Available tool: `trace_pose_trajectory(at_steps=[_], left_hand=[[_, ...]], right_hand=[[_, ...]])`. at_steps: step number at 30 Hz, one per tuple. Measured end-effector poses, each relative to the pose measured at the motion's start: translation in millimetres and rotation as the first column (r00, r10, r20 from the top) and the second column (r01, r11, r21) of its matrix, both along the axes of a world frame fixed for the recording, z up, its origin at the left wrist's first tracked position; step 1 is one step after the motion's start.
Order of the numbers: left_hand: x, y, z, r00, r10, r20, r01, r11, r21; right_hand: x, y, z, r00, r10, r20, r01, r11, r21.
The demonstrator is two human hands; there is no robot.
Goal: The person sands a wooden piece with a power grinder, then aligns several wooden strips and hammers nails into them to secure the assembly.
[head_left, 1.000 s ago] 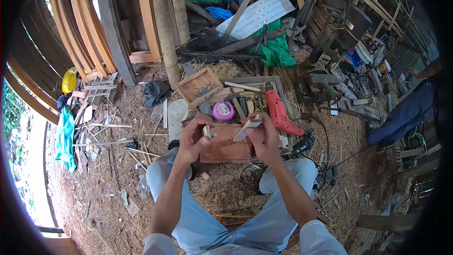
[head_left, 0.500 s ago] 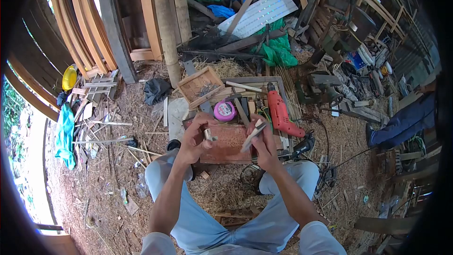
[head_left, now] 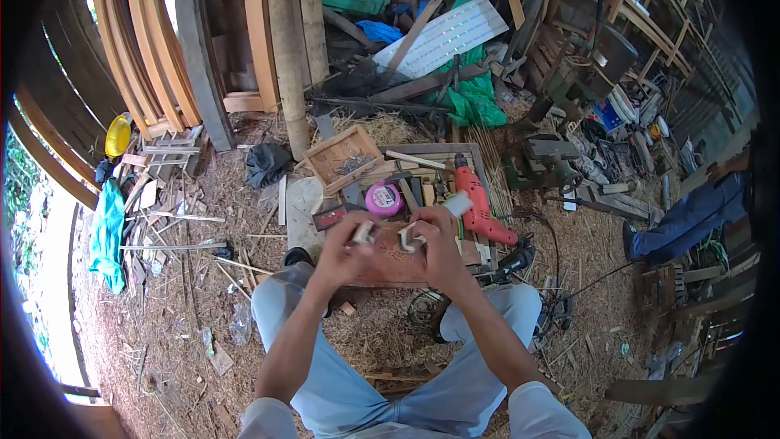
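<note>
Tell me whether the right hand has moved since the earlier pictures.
Yes: judged against the red drill, the right hand has shifted left, away from it.

Cluttered low bench (head_left: 443,148) with red drill (head_left: 483,210)

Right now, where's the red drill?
In the head view, the drill lies on the right side, just past the right hand, with the round pink thing to its left.

Red drill (head_left: 481,205) blocks the right side. Wooden tray (head_left: 344,159) and pink round case (head_left: 383,198) stand across the far side. Gap open between the hands, low over the reddish board (head_left: 390,264); near side clear to the knees.
</note>
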State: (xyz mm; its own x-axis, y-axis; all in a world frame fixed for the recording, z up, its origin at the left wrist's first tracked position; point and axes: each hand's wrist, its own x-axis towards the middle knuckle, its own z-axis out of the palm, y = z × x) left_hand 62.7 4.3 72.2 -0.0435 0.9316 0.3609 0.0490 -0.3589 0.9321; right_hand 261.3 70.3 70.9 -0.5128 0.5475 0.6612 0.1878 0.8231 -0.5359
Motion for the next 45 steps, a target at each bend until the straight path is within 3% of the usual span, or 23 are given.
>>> trace_pose_trajectory(at_steps=[1,3,5,7,8,9,12,14,15,16,17,18,19,22,24,31,33,34,36,37,39,40,45], left_hand=[[6,0,0,1.000,0.006,-0.004,-0.006,1.000,0.004],[20,3,1,0.995,0.068,-0.074,-0.063,0.995,0.074],[20,6,10,0.992,0.074,-0.100,-0.069,0.996,0.053],[16,14,11,0.958,0.128,-0.255,-0.092,0.985,0.146],[14,15,12,0.958,0.125,-0.258,-0.090,0.986,0.141],[11,15,13,0.964,0.103,-0.247,-0.081,0.992,0.097],[-1,16,19,0.973,0.146,-0.177,-0.142,0.989,0.034],[-13,18,9,0.977,0.212,0.016,-0.210,0.974,-0.084],[-20,21,6,0.977,0.214,0.013,-0.213,0.974,-0.078],[-24,22,4,0.971,0.237,0.041,-0.233,0.970,-0.071],[-26,24,3,0.964,0.256,0.071,-0.251,0.966,-0.068],[-21,21,16,0.957,0.200,0.208,-0.181,0.978,-0.108],[-21,21,15,0.959,0.194,0.209,-0.174,0.979,-0.107],[-20,23,12,0.944,0.229,0.239,-0.204,0.971,-0.126],[-17,23,14,0.957,0.237,0.166,-0.219,0.969,-0.116],[-13,24,16,0.957,0.262,-0.126,-0.276,0.955,-0.106],[-10,19,23,0.950,0.240,-0.200,-0.213,0.966,0.146],[-14,21,12,0.947,0.250,-0.200,-0.225,0.964,0.141],[-25,26,-7,0.994,0.037,0.102,-0.052,0.989,0.142],[-26,23,-7,0.994,0.051,0.098,-0.063,0.989,0.131],[-18,24,0,0.983,0.166,0.084,-0.167,0.986,0.002],[-16,25,6,0.978,0.176,0.111,-0.176,0.984,-0.016],[-17,28,15,0.908,0.211,0.361,-0.138,0.966,-0.218]], right_hand=[[-2,1,1,0.980,-0.095,0.175,0.065,0.983,0.171],[-6,-8,8,0.977,-0.084,0.196,0.068,0.994,0.088],[-5,-9,12,0.983,0.063,0.171,-0.040,0.990,-0.137],[-6,-5,0,0.980,0.040,0.197,-0.029,0.998,-0.059],[-6,-7,-4,0.988,0.066,0.137,-0.030,0.968,-0.250],[-6,-9,-4,0.994,0.081,0.073,-0.042,0.902,-0.429],[9,-4,15,0.980,0.155,0.126,-0.044,0.783,-0.621],[30,4,28,0.965,0.211,0.153,-0.060,0.751,-0.658],[41,10,31,0.947,0.266,0.182,-0.068,0.718,-0.693],[47,12,26,0.967,0.255,0.010,-0.185,0.727,-0.662],[57,17,27,0.967,0.254,0.010,-0.184,0.729,-0.659],[66,19,35,0.930,0.324,-0.175,-0.342,0.581,-0.739],[71,19,40,0.862,0.355,-0.362,-0.491,0.412,-0.768],[67,21,25,0.824,0.126,-0.552,-0.538,0.478,-0.694],[53,16,29,0.708,-0.056,-0.704,-0.582,0.519,-0.626],[40,24,42,0.687,-0.204,-0.697,-0.456,0.625,-0.633],[41,25,49,0.684,-0.255,-0.684,-0.402,0.650,-0.645],[43,27,57,0.730,-0.228,-0.644,-0.336,0.701,-0.629],[42,27,68,0.786,-0.256,-0.563,-0.188,0.768,-0.612],[41,26,71,0.788,-0.252,-0.562,-0.200,0.758,-0.620],[39,24,75,0.916,-0.204,-0.346,-0.050,0.797,-0.601],[33,28,61,0.868,-0.142,-0.475,-0.220,0.748,-0.627],[10,29,13,0.851,-0.208,-0.483,-0.314,0.536,-0.784]])
